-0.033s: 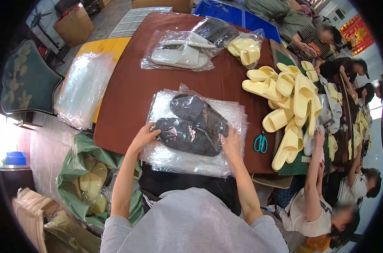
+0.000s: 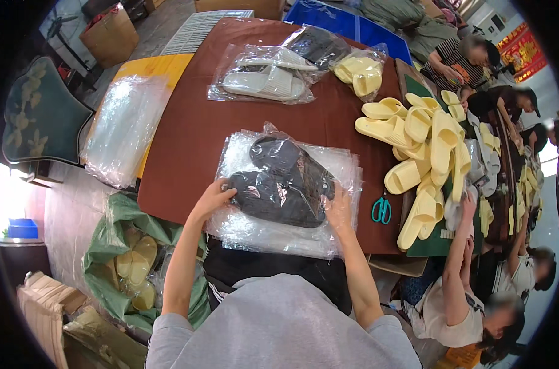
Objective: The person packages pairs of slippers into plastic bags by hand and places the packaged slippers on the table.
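status: pair of dark grey slippers (image 2: 284, 183) is inside a clear plastic bag (image 2: 273, 157), lying on a stack of flat clear bags (image 2: 279, 230) at the near edge of the brown table (image 2: 181, 141).

left hand (image 2: 215, 197): fingers closed on the bag's left end. right hand (image 2: 338, 206): pinching the bag's right end beside the slippers.

done, judging by layout: three bagged pairs at the far side: white (image 2: 264, 77), dark (image 2: 319, 44), yellow (image 2: 358, 71).

left: pile of loose yellow slippers (image 2: 421, 144) to the right (approx. a dozen+, unbagged). bag mouth state: cannot tell. teal scissors (image 2: 381, 210) lie just right of the stack.
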### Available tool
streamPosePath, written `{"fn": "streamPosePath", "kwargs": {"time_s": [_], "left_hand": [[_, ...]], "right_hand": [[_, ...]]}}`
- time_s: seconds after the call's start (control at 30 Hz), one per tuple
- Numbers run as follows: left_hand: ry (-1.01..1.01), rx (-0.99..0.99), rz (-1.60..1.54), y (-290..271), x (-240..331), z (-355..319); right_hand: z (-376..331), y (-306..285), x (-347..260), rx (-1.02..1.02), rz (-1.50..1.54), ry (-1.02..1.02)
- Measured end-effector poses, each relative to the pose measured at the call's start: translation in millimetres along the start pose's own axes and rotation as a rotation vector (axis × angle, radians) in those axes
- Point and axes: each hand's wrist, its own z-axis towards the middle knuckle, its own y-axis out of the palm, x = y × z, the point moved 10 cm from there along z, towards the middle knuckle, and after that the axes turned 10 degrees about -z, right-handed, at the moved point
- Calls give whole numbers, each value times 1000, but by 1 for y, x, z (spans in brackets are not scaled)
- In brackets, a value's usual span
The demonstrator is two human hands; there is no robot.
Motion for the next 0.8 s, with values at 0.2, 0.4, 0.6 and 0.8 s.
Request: {"fn": "streamPosePath", "kwargs": {"time_s": [0.2, 0.4, 0.6, 0.8], "left_hand": [[69, -24, -18, 9, -1, 10], [34, 7, -200, 10, 11, -19], [142, 96, -277, 16, 9, -50], [158, 171, -66, 4, -5, -55]], "right_hand": [[17, 35, 56, -235, 695, 189], [6, -30, -7, -174, 970, 189], [1, -49, -42, 71, 542, -188], [2, 4, -26, -89, 578, -32]]}}
